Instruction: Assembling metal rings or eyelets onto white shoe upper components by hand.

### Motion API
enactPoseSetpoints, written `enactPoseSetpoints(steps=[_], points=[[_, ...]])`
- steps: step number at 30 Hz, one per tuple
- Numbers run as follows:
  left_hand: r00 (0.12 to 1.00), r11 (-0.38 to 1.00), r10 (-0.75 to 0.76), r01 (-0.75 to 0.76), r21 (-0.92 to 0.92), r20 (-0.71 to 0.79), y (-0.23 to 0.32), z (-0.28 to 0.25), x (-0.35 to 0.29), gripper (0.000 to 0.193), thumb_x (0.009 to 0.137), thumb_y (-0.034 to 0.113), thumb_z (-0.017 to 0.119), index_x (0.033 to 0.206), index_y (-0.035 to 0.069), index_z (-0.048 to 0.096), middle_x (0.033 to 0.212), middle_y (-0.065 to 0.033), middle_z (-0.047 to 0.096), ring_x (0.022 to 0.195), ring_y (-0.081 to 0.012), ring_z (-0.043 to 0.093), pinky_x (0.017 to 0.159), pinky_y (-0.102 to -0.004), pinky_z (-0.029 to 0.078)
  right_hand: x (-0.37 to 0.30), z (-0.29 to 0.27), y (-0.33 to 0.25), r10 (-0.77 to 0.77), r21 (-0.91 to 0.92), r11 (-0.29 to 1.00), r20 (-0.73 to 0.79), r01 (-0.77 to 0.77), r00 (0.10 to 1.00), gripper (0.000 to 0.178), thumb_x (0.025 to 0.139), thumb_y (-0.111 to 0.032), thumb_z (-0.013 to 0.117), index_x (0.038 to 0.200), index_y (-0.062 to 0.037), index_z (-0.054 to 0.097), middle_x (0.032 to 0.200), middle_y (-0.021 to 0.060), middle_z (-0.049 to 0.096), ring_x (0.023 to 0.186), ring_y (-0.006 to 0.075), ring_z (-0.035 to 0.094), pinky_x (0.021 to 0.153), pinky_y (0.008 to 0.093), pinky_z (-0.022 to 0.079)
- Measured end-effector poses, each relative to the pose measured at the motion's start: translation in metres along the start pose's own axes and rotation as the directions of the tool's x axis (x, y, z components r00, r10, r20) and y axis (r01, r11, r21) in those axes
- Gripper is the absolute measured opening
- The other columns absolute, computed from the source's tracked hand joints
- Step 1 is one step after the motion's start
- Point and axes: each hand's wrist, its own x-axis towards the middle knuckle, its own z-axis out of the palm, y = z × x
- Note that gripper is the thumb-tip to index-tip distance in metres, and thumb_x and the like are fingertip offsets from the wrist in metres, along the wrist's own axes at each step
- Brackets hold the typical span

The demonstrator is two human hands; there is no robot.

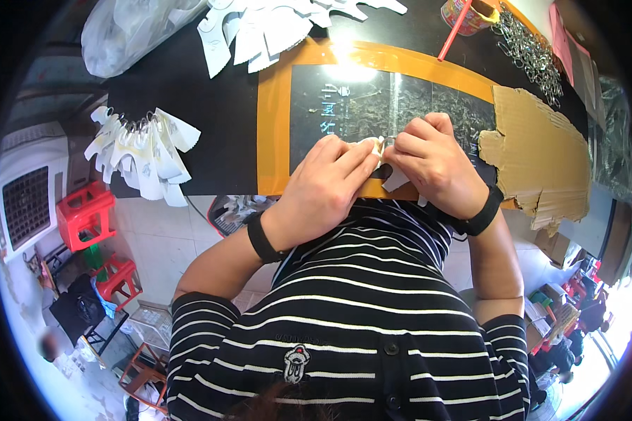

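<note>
Over the near edge of the dark mat (330, 105) with orange tape round it, my two hands come close together. My left hand (323, 175) is closed, its thumb and fingers pinching a small white piece whose details are mostly covered by my fingertips. My right hand (435, 165) is closed too, its fingertips meeting the left ones at a small metal bit. Below them hangs a white cut-out tag (396, 178), partly hidden by the right hand. Left of the mat lies a bunch of similar white tags (151, 156) with metal rings along its top.
More white cut-outs (270, 31) and a clear plastic bag (133, 35) lie at the back. Metal clasps (530, 56) are heaped at the far right, near a patterned tub (479, 15) and a red stick (455, 31). Torn cardboard (537, 154) covers the right side. Red stools (86, 215) stand left.
</note>
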Motion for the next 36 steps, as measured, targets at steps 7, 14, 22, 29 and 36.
enactPoseSetpoints(steps=[7, 14, 22, 29, 36], points=[[0.999, 0.998, -0.05, 0.05, -0.027, -0.017, 0.004, 0.0, 0.002, 0.038, 0.074, 0.003, 0.068, 0.11, -0.005, 0.064, 0.118, -0.0115, 0.06, 0.092, -0.0251, 0.055, 0.089, -0.0375, 0.045, 0.0, 0.0, -0.014, -0.057, -0.155, 0.985, 0.094, 0.071, 0.994, 0.018, 0.071, -0.02, 0.068, 0.08, -0.0057, 0.066, 0.083, 0.0017, 0.055, 0.088, 0.0184, 0.053, 0.09, 0.0356, 0.039], [0.988, 0.978, -0.145, 0.136, -0.156, -0.048, -0.002, 0.001, 0.008, 0.023, 0.08, 0.001, 0.068, 0.103, -0.001, 0.067, 0.113, -0.0087, 0.063, 0.091, -0.0274, 0.056, 0.087, -0.0382, 0.045, -0.009, -0.005, -0.034, 0.079, -0.315, 0.949, 0.175, -0.02, 0.981, 0.019, 0.08, -0.019, 0.061, 0.091, -0.0036, 0.067, 0.098, 0.0034, 0.055, 0.101, 0.0198, 0.052, 0.095, 0.0355, 0.036], [0.923, 0.923, -0.378, 0.369, -0.113, -0.068, 0.005, 0.009, 0.031, 0.01, 0.083, 0.01, 0.071, 0.08, 0.002, 0.065, 0.096, -0.0075, 0.063, 0.092, -0.0271, 0.058, 0.085, -0.0363, 0.044, -0.028, 0.002, -0.043, 0.255, -0.375, 0.905, 0.106, -0.199, 0.961, 0.039, 0.084, -0.015, 0.057, 0.122, -0.0065, 0.064, 0.138, 0.0074, 0.049, 0.128, 0.0255, 0.039, 0.102, 0.0383, 0.029], [0.935, 0.931, -0.346, 0.332, -0.153, -0.079, 0.0, 0.013, 0.026, 0.011, 0.081, 0.008, 0.072, 0.082, 0.002, 0.063, 0.097, -0.0094, 0.061, 0.093, -0.0283, 0.058, 0.086, -0.037, 0.044, -0.029, 0.005, -0.037, 0.243, -0.359, 0.911, 0.071, -0.202, 0.967, 0.038, 0.084, -0.017, 0.059, 0.121, -0.0067, 0.066, 0.147, 0.0068, 0.046, 0.13, 0.0255, 0.041, 0.103, 0.0413, 0.029], [0.912, 0.904, -0.406, 0.393, -0.166, -0.056, 0.002, 0.01, 0.027, 0.011, 0.08, 0.005, 0.071, 0.084, 0.0, 0.062, 0.1, -0.0129, 0.057, 0.095, -0.0298, 0.058, 0.086, -0.0385, 0.045, -0.024, -0.014, -0.005, 0.168, 0.024, 0.985, 0.123, -0.172, 0.978, 0.03, 0.081, -0.011, 0.068, 0.111, -0.0135, 0.072, 0.139, 0.0088, 0.057, 0.138, 0.0295, 0.041, 0.099, 0.0476, 0.034]])
